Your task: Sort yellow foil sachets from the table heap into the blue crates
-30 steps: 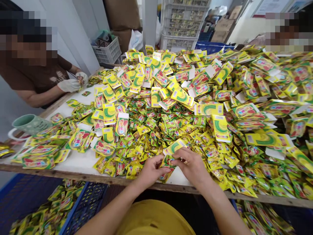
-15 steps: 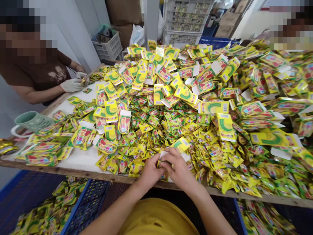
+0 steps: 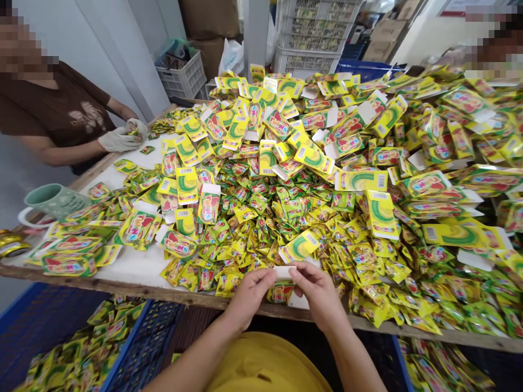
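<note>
At the table's front edge, my left hand [image 3: 250, 295] and my right hand [image 3: 321, 294] pinch the two ends of a small carton [image 3: 284, 273], with its white side or flap showing. My fingers cover part of it. Just below, a yellow-green candy packet [image 3: 280, 294] shows between my hands; whether it touches the carton I cannot tell. Beyond my fingers a yellow and green carton [image 3: 300, 246] lies on a heap of small candy packets [image 3: 241, 239]. More cartons [image 3: 267, 158], several with open white flaps, are piled over the heap.
A co-worker's gloved hands [image 3: 125, 137] hold something small at the left edge. A green mug [image 3: 55, 201] stands on the wooden-edged table [image 3: 134, 264]. Blue crates [image 3: 122, 348] with packets sit below. White crates [image 3: 310, 32] are stacked behind.
My hands have moved slightly apart and down, and the carton's white part now shows between them. The co-worker's gloved hands have shifted a little.
</note>
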